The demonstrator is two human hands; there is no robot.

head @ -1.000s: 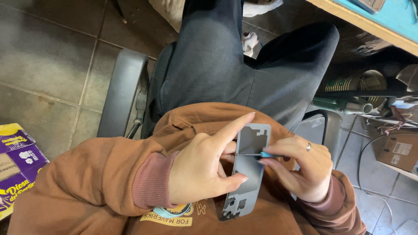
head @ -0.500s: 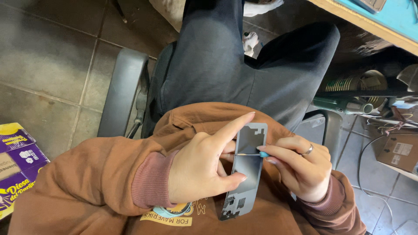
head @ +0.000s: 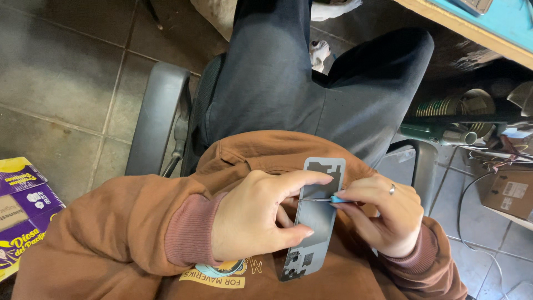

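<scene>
1. Your chair sits on the tiled floor, with a purple box at your left and clutter under the table at your right.
2. Your left hand is clamped on the grey back panel, thumb below, forefinger across the top.
3. The panel is over your lap, long axis nearly upright, free edge facing right.
4. Your right hand pinches a blue-handled tool, fingers together, its tip touching the panel's middle from the right.
</scene>
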